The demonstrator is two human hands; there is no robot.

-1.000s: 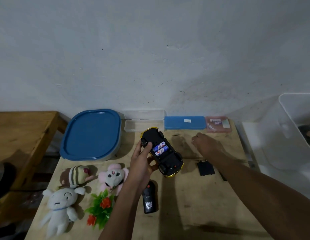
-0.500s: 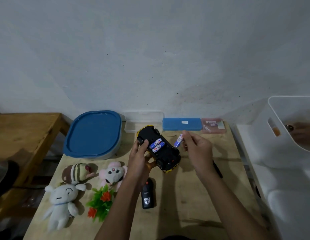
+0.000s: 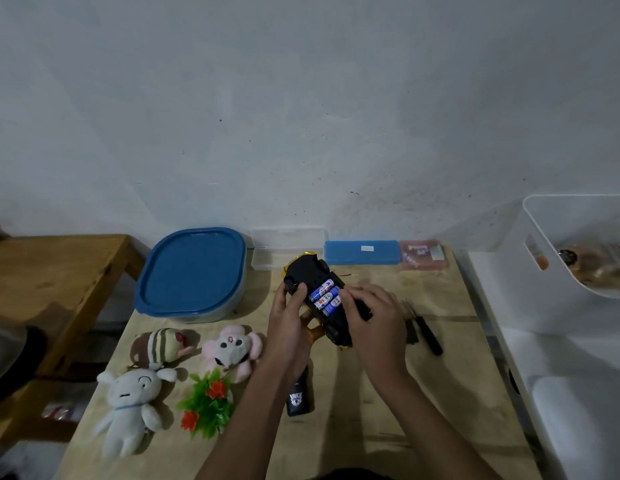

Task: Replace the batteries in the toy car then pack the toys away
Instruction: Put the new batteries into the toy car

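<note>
A black toy car point(image 3: 310, 271) with gold trim is held upside down above the wooden table point(image 3: 371, 427). My left hand point(image 3: 288, 327) grips its left side, thumb on the underside. Three blue-and-white batteries point(image 3: 324, 296) lie in the open compartment. My right hand point(image 3: 374, 323) covers the car's right side, its fingertips pressed on the right end of the batteries. A black battery cover point(image 3: 411, 332) and a black screwdriver point(image 3: 427, 332) lie on the table to the right. A black remote point(image 3: 299, 396) lies under my left wrist.
A blue-lidded container point(image 3: 191, 271) stands back left, with a clear box point(image 3: 288, 247), a blue case point(image 3: 360, 252) and a pink pack point(image 3: 423, 254) along the wall. Three plush toys point(image 3: 128, 407) and a plastic plant point(image 3: 208, 403) lie front left. A white bin point(image 3: 544, 271) stands right.
My right hand picked a battery off the table, brought it to the car and now presses it in. The compartment holds three batteries instead of two.
</note>
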